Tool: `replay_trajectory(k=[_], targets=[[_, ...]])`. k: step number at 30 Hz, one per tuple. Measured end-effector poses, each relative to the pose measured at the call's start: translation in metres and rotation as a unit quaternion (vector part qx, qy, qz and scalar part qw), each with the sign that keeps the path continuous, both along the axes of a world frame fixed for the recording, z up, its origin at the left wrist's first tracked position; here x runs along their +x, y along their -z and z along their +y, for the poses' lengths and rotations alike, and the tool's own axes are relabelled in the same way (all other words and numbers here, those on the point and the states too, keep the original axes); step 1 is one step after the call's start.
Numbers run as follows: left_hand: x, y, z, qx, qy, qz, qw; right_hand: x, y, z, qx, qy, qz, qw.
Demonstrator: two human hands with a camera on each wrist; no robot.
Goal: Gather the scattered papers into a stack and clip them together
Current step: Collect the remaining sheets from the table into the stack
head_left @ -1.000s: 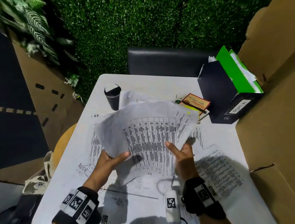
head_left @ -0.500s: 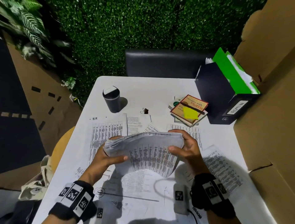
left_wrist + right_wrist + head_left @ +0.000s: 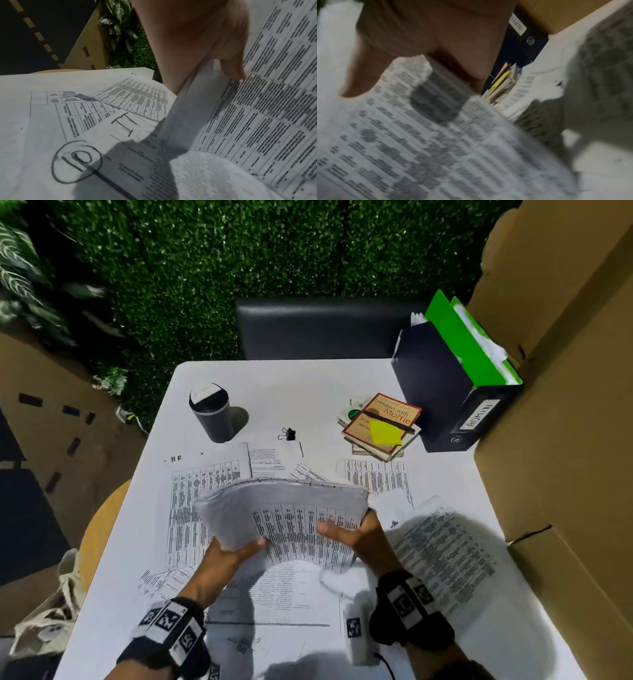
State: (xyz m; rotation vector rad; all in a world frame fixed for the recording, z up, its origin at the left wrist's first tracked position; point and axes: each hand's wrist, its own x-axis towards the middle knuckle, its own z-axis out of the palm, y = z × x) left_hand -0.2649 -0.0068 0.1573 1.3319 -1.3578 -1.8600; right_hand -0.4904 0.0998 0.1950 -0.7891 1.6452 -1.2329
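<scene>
Both hands hold a thick stack of printed papers (image 3: 284, 515) upright above the white table (image 3: 308, 381). My left hand (image 3: 236, 549) grips the stack's lower left corner, thumb on the front sheet (image 3: 257, 108). My right hand (image 3: 356, 532) grips the right edge, thumb across the printed face (image 3: 419, 135). More printed sheets lie scattered flat on the table, under the stack (image 3: 191, 508), at the right (image 3: 445, 549) and farther back (image 3: 376, 474). A small black binder clip (image 3: 288, 434) lies on the table beyond the papers.
A dark lidded cup (image 3: 210, 412) stands at the back left. A pile of books (image 3: 380, 422) with a pen and yellow sticky note sits by a dark file box (image 3: 442, 385) with green folders. Cardboard walls (image 3: 565, 440) rise on the right. A black chair (image 3: 318, 326) stands behind the table.
The fanned, raised sheets came down and closed into one bundle. The right hand shifted from the top edge to the right side. The clip and back sheets came into view.
</scene>
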Motion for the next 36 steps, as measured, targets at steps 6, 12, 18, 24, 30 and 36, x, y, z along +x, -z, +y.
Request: replay_trajectory(k=[6,12,18,24,30,36], targets=[[0.006,0.000,-0.010,-0.051,-0.065,-0.044,0.996,-0.045,0.058,0.070,0.127,0.197,0.135,0.963],[0.029,-0.021,-0.022,-0.077,-0.141,-0.013,0.987,-0.074,0.088,0.124,0.472,0.411,0.084,0.775],[0.058,-0.037,-0.027,-0.120,-0.207,-0.041,0.970,-0.082,0.097,0.120,0.443,0.438,0.019,0.782],[0.091,-0.038,-0.021,-0.141,-0.239,-0.029,0.960,-0.082,0.102,0.134,0.484,0.457,0.044,0.745],[0.097,-0.037,-0.004,-0.122,-0.294,-0.065,0.946,-0.091,0.104,0.141,0.444,0.492,-0.002,0.749],[0.105,-0.032,0.001,-0.119,-0.273,-0.036,0.954,-0.094,0.098,0.163,0.313,0.546,0.010,0.777]])
